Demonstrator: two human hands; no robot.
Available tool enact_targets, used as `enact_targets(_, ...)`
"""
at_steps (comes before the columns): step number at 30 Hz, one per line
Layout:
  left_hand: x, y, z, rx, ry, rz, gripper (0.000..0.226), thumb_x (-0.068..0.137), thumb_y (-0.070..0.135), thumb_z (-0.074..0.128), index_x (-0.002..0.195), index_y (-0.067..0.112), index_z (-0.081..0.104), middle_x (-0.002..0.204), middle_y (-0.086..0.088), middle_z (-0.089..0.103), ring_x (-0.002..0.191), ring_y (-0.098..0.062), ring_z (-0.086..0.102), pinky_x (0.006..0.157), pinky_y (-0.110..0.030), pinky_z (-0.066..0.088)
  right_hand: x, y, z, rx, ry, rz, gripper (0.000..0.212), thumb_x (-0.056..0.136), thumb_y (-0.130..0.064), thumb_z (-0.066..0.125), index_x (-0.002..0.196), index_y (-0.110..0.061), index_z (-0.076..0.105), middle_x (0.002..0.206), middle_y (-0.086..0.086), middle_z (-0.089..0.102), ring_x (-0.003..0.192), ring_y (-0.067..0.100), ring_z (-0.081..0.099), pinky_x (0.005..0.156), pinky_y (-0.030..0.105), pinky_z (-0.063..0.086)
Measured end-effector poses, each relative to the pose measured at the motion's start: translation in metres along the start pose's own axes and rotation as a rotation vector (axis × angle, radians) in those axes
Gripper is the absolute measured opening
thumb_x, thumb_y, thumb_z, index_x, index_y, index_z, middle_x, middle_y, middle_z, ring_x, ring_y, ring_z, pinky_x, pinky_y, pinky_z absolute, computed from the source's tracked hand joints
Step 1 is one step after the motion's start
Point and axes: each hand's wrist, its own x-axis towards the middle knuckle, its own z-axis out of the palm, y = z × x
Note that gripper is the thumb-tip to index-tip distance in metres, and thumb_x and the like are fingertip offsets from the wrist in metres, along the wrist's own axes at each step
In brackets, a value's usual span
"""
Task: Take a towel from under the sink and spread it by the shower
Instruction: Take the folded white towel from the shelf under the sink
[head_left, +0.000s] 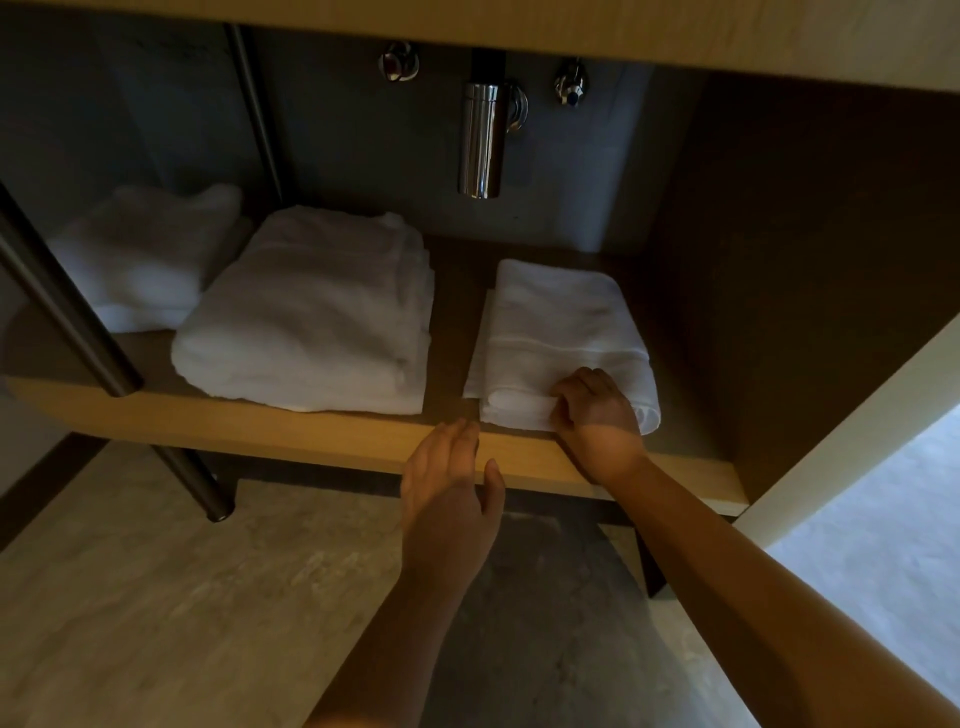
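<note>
Right hand gripping a folded towel on the shelf under the sink.

The folded white towel (563, 343) lies at the right of the wooden shelf (291, 431), right of centre in the frame, below the chrome drain pipe (482, 140). The right hand (597, 410) has its fingers (569, 397) curled tight over the towel's near rolled edge, knuckles up, the cloth bunched beneath them. The left hand (449, 478) hovers lower, at centre frame, just in front of the shelf's front edge; its fingers are loosely spread and hold nothing, near the towel's left corner but apart from it. A thicker towel stack (311, 317) sits left of centre, and another white pile (145, 254) lies at the upper left behind a dark metal leg (67, 312).
</note>
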Motion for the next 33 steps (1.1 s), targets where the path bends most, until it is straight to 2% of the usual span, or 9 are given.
enact_targets(5, -0.002, -0.002, -0.005, -0.033, 0.003, -0.002, 0.041, 0.089, 0.024, 0.053, 0.126, 0.008, 0.05, 0.13, -0.012, 0.056, 0.124, -0.025, 0.048, 0.103, -0.045, 0.04, -0.013, -0.006, -0.011, 0.021, -0.043, 0.015, 0.007, 0.077, -0.001, 0.061, 0.083, 0.002, 0.062, 0.088, 0.021, 0.062, 0.086, 0.036, 0.057, 0.076, 0.041, 0.046)
enact_targets(9, -0.007, -0.002, -0.009, -0.077, 0.021, -0.03, 0.045, 0.088, 0.026, 0.055, 0.129, 0.008, 0.047, 0.131, -0.015, 0.054, 0.122, -0.027, 0.049, 0.1, -0.04, 0.04, -0.043, -0.024, -0.028, 0.124, -0.039, -0.016, 0.005, 0.076, -0.003, 0.067, 0.079, -0.003, 0.063, 0.081, 0.017, 0.065, 0.076, 0.03, 0.06, 0.067, 0.034, 0.047)
enact_targets(12, -0.012, 0.001, -0.011, -0.151, -0.003, -0.099, 0.055, 0.09, 0.038, 0.043, 0.135, 0.007, 0.038, 0.137, -0.017, 0.047, 0.124, -0.029, 0.047, 0.098, -0.045, 0.045, -0.073, -0.035, -0.039, 0.142, -0.09, -0.017, 0.015, 0.069, -0.008, 0.076, 0.078, -0.009, 0.064, 0.08, 0.012, 0.067, 0.074, 0.023, 0.062, 0.068, 0.032, 0.052)
enact_targets(19, -0.023, 0.007, -0.008, -0.322, -0.066, -0.259, 0.072, 0.082, 0.059, 0.033, 0.14, 0.016, 0.028, 0.139, -0.012, 0.041, 0.123, -0.025, 0.044, 0.096, -0.04, 0.043, -0.109, -0.048, -0.055, 0.12, -0.147, 0.008, 0.024, 0.061, -0.01, 0.082, 0.079, -0.016, 0.068, 0.081, 0.005, 0.069, 0.074, 0.019, 0.066, 0.074, 0.025, 0.048)
enact_targets(22, -0.02, 0.008, -0.004, -0.36, -0.111, -0.396, 0.065, 0.086, 0.053, 0.049, 0.139, 0.021, 0.029, 0.138, -0.013, 0.038, 0.117, -0.026, 0.046, 0.093, -0.042, 0.046, -0.107, -0.042, -0.059, 0.215, -0.137, 0.081, 0.017, 0.074, -0.016, 0.073, 0.09, -0.016, 0.068, 0.093, 0.004, 0.068, 0.087, 0.019, 0.062, 0.081, 0.033, 0.053)
enact_targets(24, -0.016, 0.005, -0.001, -0.455, -0.146, -0.472, 0.062, 0.085, 0.045, 0.055, 0.138, 0.026, 0.031, 0.137, -0.011, 0.038, 0.114, -0.026, 0.047, 0.089, -0.046, 0.049, -0.106, -0.035, -0.061, 0.202, -0.109, 0.155, 0.022, 0.081, -0.023, 0.064, 0.103, -0.016, 0.065, 0.105, 0.005, 0.065, 0.098, 0.019, 0.058, 0.087, 0.036, 0.051)
enact_targets(27, -0.01, 0.002, 0.003, -0.592, -0.195, -0.52, 0.06, 0.085, 0.042, 0.056, 0.138, 0.029, 0.03, 0.138, -0.01, 0.039, 0.115, -0.025, 0.047, 0.082, -0.036, 0.047, -0.105, -0.021, -0.06, 0.067, -0.047, 0.239, 0.036, 0.085, -0.028, 0.058, 0.118, -0.015, 0.055, 0.122, 0.012, 0.056, 0.11, 0.027, 0.052, 0.093, 0.04, 0.046)
enact_targets(30, -0.006, 0.0, 0.005, -0.726, -0.225, -0.568, 0.058, 0.084, 0.037, 0.059, 0.135, 0.032, 0.033, 0.139, -0.005, 0.041, 0.113, -0.018, 0.045, 0.079, -0.03, 0.044, -0.104, -0.015, -0.057, 0.085, -0.084, 0.446, 0.047, 0.086, -0.035, 0.055, 0.13, -0.02, 0.044, 0.139, 0.011, 0.041, 0.123, 0.029, 0.041, 0.101, 0.04, 0.04)
enact_targets(33, -0.007, -0.003, 0.001, -0.823, -0.247, -0.597, 0.056, 0.081, 0.032, 0.064, 0.131, 0.035, 0.038, 0.129, 0.0, 0.047, 0.102, -0.012, 0.049, 0.069, -0.024, 0.046, -0.106, -0.015, -0.052, 0.138, -0.12, 0.524, 0.053, 0.086, -0.037, 0.055, 0.134, -0.022, 0.038, 0.146, 0.009, 0.029, 0.128, 0.028, 0.035, 0.105, 0.038, 0.037)
